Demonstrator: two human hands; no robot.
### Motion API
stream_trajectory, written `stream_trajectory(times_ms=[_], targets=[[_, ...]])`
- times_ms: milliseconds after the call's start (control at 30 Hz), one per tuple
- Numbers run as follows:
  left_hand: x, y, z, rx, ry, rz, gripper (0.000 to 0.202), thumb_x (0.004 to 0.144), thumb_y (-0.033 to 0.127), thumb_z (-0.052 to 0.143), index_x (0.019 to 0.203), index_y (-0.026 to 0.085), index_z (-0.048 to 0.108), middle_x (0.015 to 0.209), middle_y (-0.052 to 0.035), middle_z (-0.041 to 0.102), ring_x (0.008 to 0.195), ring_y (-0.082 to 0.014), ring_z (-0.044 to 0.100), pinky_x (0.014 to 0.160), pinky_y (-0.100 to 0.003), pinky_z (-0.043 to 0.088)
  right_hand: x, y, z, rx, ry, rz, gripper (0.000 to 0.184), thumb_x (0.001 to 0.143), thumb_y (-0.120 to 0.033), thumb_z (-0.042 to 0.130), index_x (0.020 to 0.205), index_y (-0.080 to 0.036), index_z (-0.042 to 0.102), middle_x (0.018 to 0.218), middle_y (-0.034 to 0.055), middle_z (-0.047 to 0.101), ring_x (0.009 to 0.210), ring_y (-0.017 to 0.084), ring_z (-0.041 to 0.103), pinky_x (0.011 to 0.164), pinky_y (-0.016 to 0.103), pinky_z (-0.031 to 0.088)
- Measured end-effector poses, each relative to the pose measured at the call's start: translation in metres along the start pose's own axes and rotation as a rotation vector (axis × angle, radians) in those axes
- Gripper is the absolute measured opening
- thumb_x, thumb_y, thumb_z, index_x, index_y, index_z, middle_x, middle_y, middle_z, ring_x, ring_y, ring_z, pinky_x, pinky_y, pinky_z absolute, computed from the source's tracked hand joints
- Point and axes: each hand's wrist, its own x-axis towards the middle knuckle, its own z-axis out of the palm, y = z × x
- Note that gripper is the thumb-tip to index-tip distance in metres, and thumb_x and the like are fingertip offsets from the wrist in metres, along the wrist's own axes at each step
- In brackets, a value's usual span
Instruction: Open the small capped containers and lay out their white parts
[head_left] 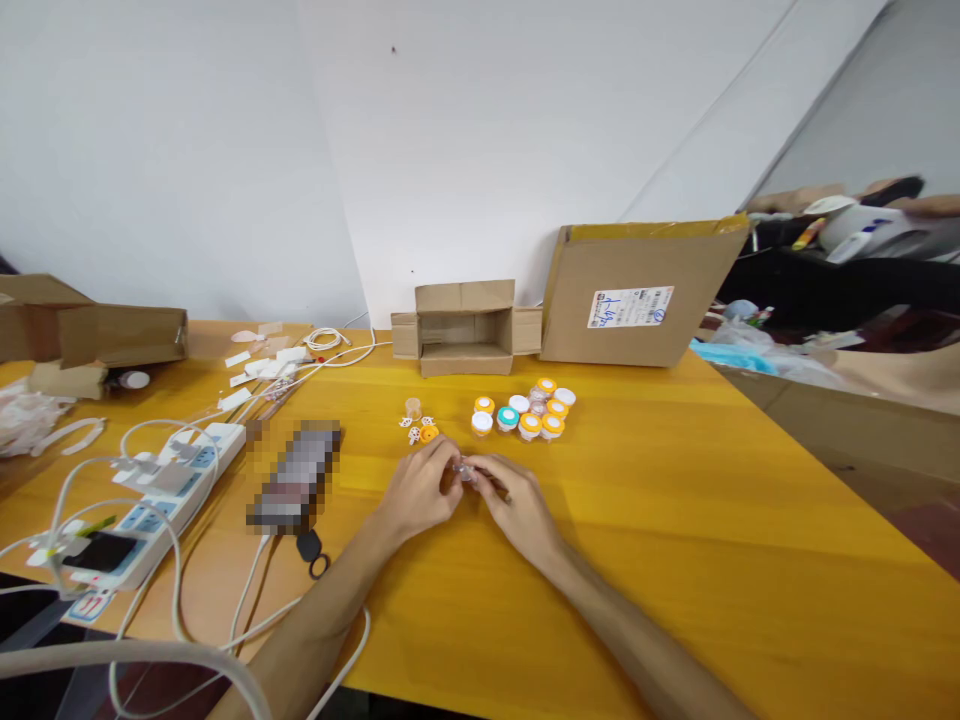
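Note:
My left hand (pixel 421 487) and my right hand (pixel 516 505) meet over the yellow table (pixel 675 520), fingers pinched together on a small clear vial (pixel 466 469) held between them. Just beyond my hands stands a cluster of several small vials (pixel 525 410) with orange, white and teal caps. To its left lie a loose orange cap (pixel 429 433), small white pieces (pixel 412 428) and an uncapped clear vial (pixel 412 407).
A small open cardboard box (pixel 465 328) and a larger labelled box (pixel 637 295) stand at the back. A power strip (pixel 161 490) with white cables and plugs, a blurred dark object (pixel 294 478) and another box (pixel 90 335) fill the left side.

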Motion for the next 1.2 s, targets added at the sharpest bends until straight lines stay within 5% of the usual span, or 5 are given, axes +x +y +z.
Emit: stream_trajectory(times_ms=[533, 1200], targets=[[-0.0009, 0.0, 0.0015, 0.014, 0.045, 0.042, 0.012, 0.087, 0.015, 0.049, 0.093, 0.023, 0.057, 0.092, -0.003, 0.065, 0.08, -0.0177, 0.063, 0.072, -0.028, 0.049, -0.0001, -0.0008, -0.0003, -0.008, 0.022, -0.016, 0.025, 0.092, -0.027, 0.052, 0.103, -0.029, 0.074, 0.099, 0.0039, 0.076, 0.09, 0.022, 0.071, 0.084, 0.034, 0.058], [0.0004, -0.003, 0.0017, -0.005, 0.049, 0.048, 0.016, 0.08, 0.011, 0.05, 0.088, 0.023, 0.055, 0.09, -0.0019, 0.066, 0.079, -0.0172, 0.064, 0.073, -0.027, 0.049, -0.0013, 0.0009, -0.0002, -0.051, 0.034, -0.086, 0.025, 0.094, -0.023, 0.051, 0.104, -0.028, 0.074, 0.096, 0.0041, 0.076, 0.086, 0.02, 0.072, 0.08, 0.031, 0.059]])
